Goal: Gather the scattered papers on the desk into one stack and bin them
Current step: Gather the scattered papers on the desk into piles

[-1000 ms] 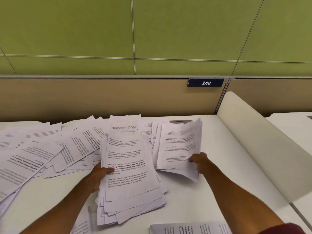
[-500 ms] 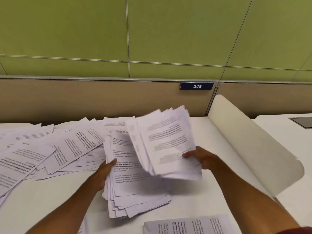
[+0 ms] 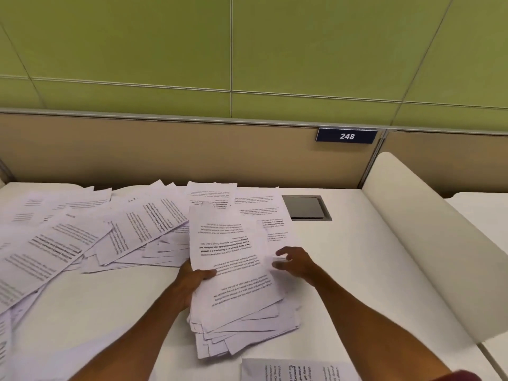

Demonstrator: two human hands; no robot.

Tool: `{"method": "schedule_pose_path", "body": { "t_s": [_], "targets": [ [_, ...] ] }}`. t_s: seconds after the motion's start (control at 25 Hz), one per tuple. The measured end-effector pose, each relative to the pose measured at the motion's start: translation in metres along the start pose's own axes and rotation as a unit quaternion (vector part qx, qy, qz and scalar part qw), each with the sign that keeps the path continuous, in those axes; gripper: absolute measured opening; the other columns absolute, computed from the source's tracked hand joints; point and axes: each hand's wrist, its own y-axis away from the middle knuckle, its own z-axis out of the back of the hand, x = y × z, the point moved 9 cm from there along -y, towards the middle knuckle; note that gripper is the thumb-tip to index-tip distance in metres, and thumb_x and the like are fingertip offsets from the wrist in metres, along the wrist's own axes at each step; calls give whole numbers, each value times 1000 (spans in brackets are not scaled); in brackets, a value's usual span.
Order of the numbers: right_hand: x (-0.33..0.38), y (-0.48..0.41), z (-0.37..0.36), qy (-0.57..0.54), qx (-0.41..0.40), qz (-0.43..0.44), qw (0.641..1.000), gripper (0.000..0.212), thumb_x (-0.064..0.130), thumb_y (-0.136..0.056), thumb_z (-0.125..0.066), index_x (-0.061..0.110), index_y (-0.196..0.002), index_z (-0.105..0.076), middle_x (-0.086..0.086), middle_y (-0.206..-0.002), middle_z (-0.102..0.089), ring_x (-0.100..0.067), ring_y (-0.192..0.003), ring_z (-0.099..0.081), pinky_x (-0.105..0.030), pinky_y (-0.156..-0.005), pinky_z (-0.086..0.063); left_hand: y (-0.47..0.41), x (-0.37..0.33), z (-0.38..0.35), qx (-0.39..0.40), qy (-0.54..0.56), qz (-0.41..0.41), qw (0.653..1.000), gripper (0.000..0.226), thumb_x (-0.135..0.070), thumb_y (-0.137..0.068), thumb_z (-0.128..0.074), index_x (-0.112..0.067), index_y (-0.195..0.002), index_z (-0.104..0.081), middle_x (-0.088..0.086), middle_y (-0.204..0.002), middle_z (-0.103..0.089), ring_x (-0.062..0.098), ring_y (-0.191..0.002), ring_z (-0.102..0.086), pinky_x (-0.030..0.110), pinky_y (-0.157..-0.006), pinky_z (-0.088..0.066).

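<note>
Head view: ragged, fanned, printed paper stack (image 3: 242, 298)

The scattered papers (image 3: 68, 243) were white with lines of black print, a few of them bold, and the stack (image 3: 236, 270) matched them. The worktop (image 3: 357, 257) was off-white and its inset hatch (image 3: 303, 207) grey. The partition (image 3: 165, 152) was plain tan. The wall panels (image 3: 137, 37) were olive green with thin pale seams. The plate (image 3: 347, 136) was navy with white numerals, 248. A sleeve (image 3: 456, 376) showed maroon.
</note>
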Motion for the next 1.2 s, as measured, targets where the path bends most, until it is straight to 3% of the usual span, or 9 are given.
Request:
{"method": "schedule_pose_path", "body": {
  "t_s": [0.12,0.32,0.4,0.68,0.8,0.96,1.04,1.12,1.2],
  "targets": [
    [-21,-14,34,41,-136,-129,981,70,44,-85,-68,5,-137,-41,-17,-140,-42,-34,-134,-39,-45,-106,-39,-2,-10,32,-24,32,-15,999,53,13,-77,-67,-2,-126,-57,20,-123,-63,40,-109,-61,56,-95,-48],
    [-8,-30,14,56,-138,-197,969,109,54,-75,-74,-9,-145,-20,-23,-146,-33,-35,-135,-34,-42,-106,-38,1,-19,90,-90,20,-19,996,50,14,-75,-68,-2,-122,-59,22,-119,-64,38,-97,-64,48,-82,-54],
    [1,-34,7,63,-152,-216,962,99,46,-73,-79,-6,-141,-29,-21,-140,-39,-34,-129,-40,-41,-104,-40,3,-15,99,-99,17,-13,995,50,14,-74,-69,-3,-120,-59,22,-117,-65,34,-89,-66,41,-73,-56],
    [4,-64,-3,-117,-80,-202,969,50,6,-77,-71,3,-123,-51,-16,-119,-64,-33,-110,-63,-41,-93,-54,1,-5,96,-108,2,4,994,51,13,-74,-70,-1,-122,-59,23,-116,-66,36,-94,-65,43,-80,-54],
    [-9,-65,9,-334,-129,-204,911,47,-1,-82,-62,4,-127,-50,-19,-127,-54,-40,-105,-61,-38,-52,-59,1,-6,86,-98,-7,7,995,49,12,-75,-69,-2,-121,-59,22,-117,-65,33,-91,-65,40,-77,-55],
    [-19,-73,35,-603,-151,-94,778,61,-21,-83,-53,5,-138,-44,-20,-137,-47,-47,-108,-56,-45,-77,-58,-3,-5,70,-90,-10,6,996,50,13,-75,-69,0,-122,-59,24,-119,-65,33,-88,-67,40,-73,-55],
    [-19,-69,50,-651,-125,-23,748,61,-21,-84,-54,6,-138,-45,-16,-134,-51,-45,-112,-56,-39,-72,-60,-7,-3,56,-81,-10,-2,997,52,10,-76,-70,0,-125,-56,23,-121,-64,35,-94,-65,43,-79,-54],
    [-14,-60,53,-639,-70,9,766,58,-16,-84,-61,8,-135,-48,-13,-126,-58,-39,-108,-59,-32,-61,-62,-7,-4,40,-83,3,-15,996,44,-8,-84,-68,-4,-126,-56,21,-123,-63,34,-100,-64,44,-84,-53],
    [-9,-47,41,-564,-17,12,826,53,-11,-82,-66,5,-130,-51,-14,-117,-63,-33,-95,-65,-31,-58,-61,-8,-2,16,-35,80,13,996,44,-44,-92,-54,-12,-122,-59,16,-118,-66,34,-105,-64,44,-88,-51]
  ]
}}
